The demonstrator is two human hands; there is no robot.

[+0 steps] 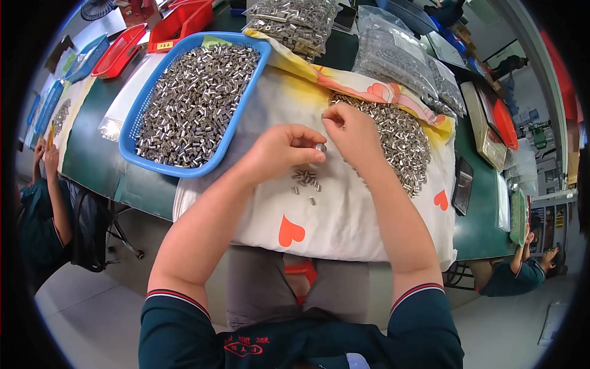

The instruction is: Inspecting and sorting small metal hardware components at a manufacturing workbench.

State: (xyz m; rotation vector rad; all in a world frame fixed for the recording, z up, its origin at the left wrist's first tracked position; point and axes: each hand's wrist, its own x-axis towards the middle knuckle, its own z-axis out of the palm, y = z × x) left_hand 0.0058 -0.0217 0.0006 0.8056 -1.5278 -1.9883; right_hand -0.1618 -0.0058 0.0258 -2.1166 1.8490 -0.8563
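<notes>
Between the thumb and fingers of my left hand (284, 147) is a small shiny metal cylinder (320, 147). Just to its right, my right hand (355, 130) is closed in a pinch; whatever its fingertips may hold is too small to make out. A large heap of small metal cylinders (402, 144) lies on the white patterned cloth (258, 224), partly behind my right hand and forearm. Below my left hand is a little group of loose cylinders (305, 178). At the left stands a blue plastic basket (128, 154) filled with many similar metal pieces (190, 104).
Bags of metal parts (292, 24) and clear plastic bags (396, 52) stand at the back of the green table (92, 166). Red trays (120, 52) sit at the far left. A dark phone-like object (462, 186) lies right of the cloth. Other people (519, 273) sit at both sides.
</notes>
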